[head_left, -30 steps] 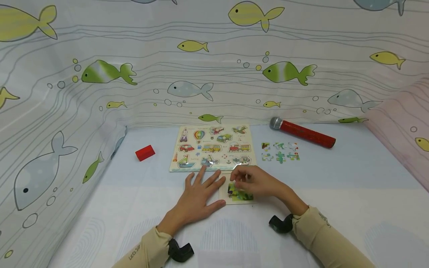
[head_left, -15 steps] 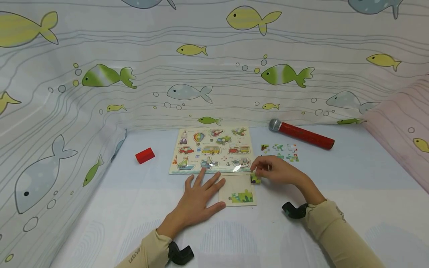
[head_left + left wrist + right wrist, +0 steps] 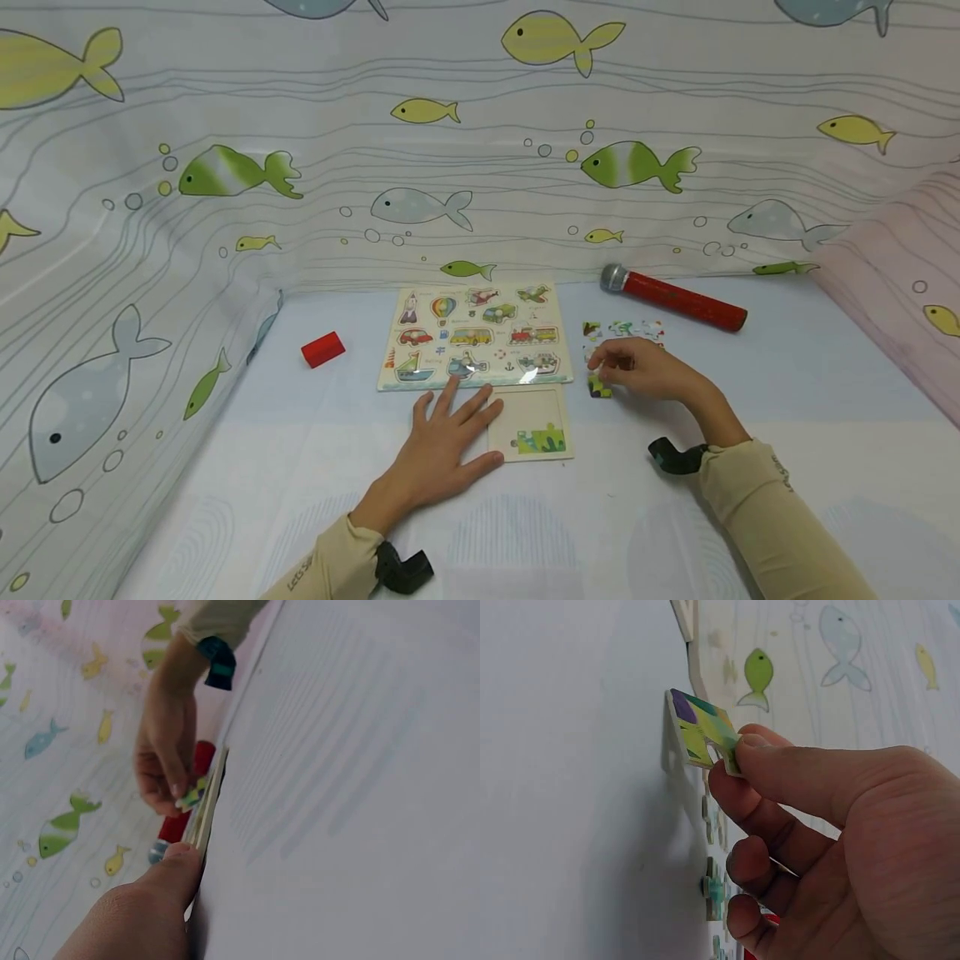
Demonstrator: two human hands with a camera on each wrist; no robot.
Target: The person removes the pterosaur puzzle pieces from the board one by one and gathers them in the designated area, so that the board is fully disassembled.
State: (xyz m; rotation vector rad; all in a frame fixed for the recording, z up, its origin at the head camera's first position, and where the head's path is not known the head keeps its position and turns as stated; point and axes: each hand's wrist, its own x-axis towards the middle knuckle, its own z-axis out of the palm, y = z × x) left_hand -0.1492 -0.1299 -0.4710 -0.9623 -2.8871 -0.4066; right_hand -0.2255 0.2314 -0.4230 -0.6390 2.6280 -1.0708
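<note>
My right hand [image 3: 645, 367] pinches a green, yellow and purple jigsaw piece [image 3: 697, 735] between thumb and index finger. In the right wrist view the piece is tilted, close over the white tabletop. Several loose jigsaw pieces [image 3: 624, 327] lie just behind this hand, some covered by it. My left hand [image 3: 442, 442] rests flat with fingers spread, its thumb and fingertips at the left edge of the small wooden puzzle tray [image 3: 525, 408]. Joined green pieces [image 3: 540, 440] lie in the tray's lower right part.
A larger picture puzzle board [image 3: 480, 333] with vehicles lies just behind the tray. At the back right is a red toy microphone [image 3: 678, 298] with a silver head. A red block [image 3: 323, 349] sits at the left. A fish-print cloth [image 3: 420, 242] rises behind everything.
My right hand has lifted the piece from over the joined pieces in the tray and carried it right, to the front of the loose pieces. The left hand has stayed put.
</note>
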